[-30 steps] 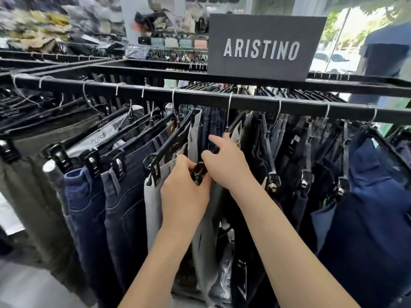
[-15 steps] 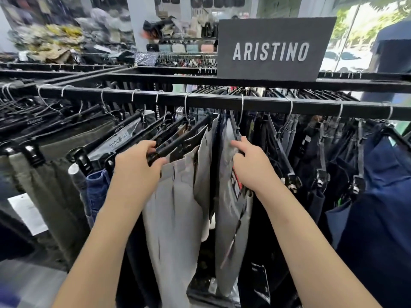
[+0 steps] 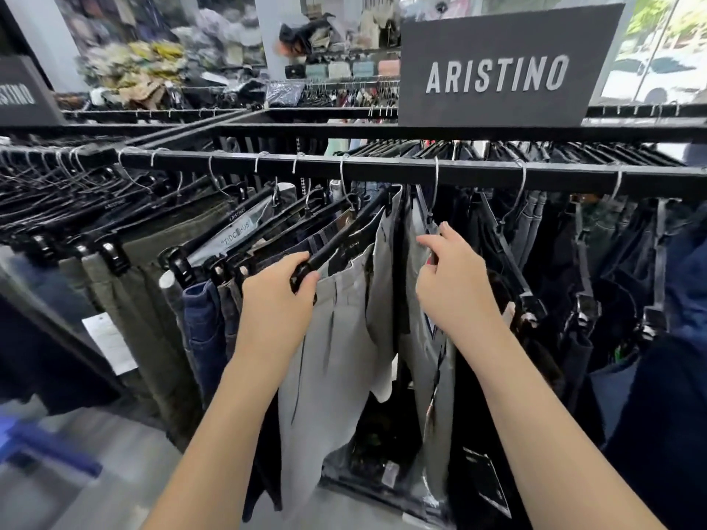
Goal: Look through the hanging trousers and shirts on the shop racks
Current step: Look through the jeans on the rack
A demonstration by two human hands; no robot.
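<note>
- Step in hand: a gap was being held open between two pairs of light grey trousers at mid-rail; sorting through the trousers was judged well under way, with no shirts identifiable in view.
- Left hand (image 3: 277,296): clenched round the clip end of a black hanger (image 3: 336,239), thumb on top; the grey trousers (image 3: 336,338) on that hanger were held over toward 9 o'clock.
- Right hand (image 3: 455,288): fingers curled over the top edge of a second grey pair (image 3: 424,330), at 3 o'clock of the gap; whether a hanger was also pinched could not be told.
- Task's things: trousers hung from the black rail (image 3: 382,168) across the whole width; olive trousers (image 3: 141,300) and blue jeans (image 3: 202,330) packed at 9 o'clock, dark trousers (image 3: 554,269) at 3 o'clock.
- Next move, as judged: the second grey pair to be drawn across toward 9 o'clock, and the dark pairs beyond it reached.
- Edges and room: open room limited to the parted gap at 12 o'clock of the hands; the rail edge lay just above the knuckles; the ARISTINO sign (image 3: 497,70) stood above the rail at 1 o'clock; garments pressed close on both flanks; bare floor (image 3: 107,483) lay at 7 o'clock.
</note>
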